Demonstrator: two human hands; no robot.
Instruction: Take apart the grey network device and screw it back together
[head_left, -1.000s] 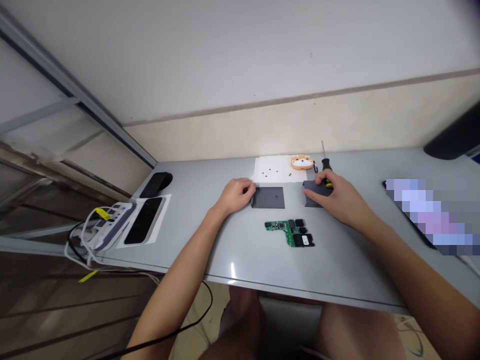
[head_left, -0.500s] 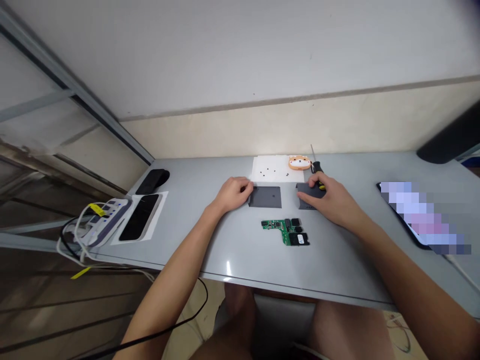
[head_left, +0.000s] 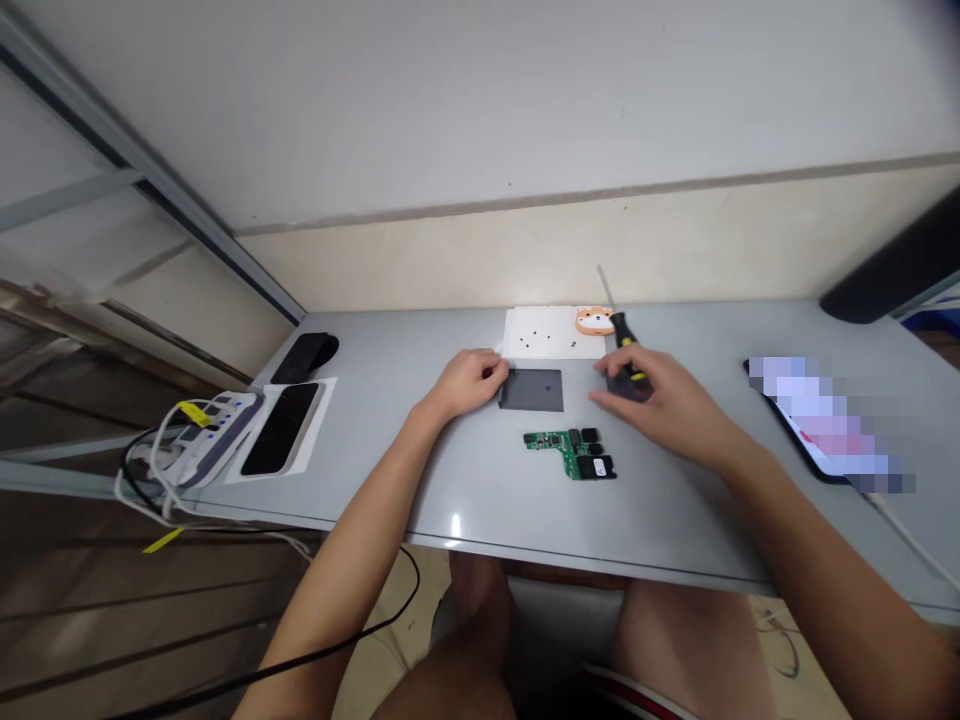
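My left hand (head_left: 471, 382) has its fingers curled at the left edge of a flat dark grey casing piece (head_left: 531, 390), which lies on the table. In my right hand (head_left: 654, 398) is a screwdriver (head_left: 619, 328) with a black and yellow handle, its thin shaft pointing up towards the wall. The thumb and index finger of that hand are apart. Between them shows a second dark grey casing piece (head_left: 628, 384), mostly hidden; whether the fingers touch it I cannot tell. A green circuit board (head_left: 571, 456) with black parts lies nearer to me.
Several tiny dark screws lie on a white paper sheet (head_left: 537, 345) at the back, beside an orange animal-faced case (head_left: 595, 321). A lit phone (head_left: 821, 415) lies right. To the left are a dark phone (head_left: 282, 430), a black object (head_left: 305, 357) and a cabled power strip (head_left: 221, 440).
The screwdriver's tip has swung up and left, showing more of the handle. My right thumb and index finger have parted, and less of the right casing piece shows. My left hand stays put.
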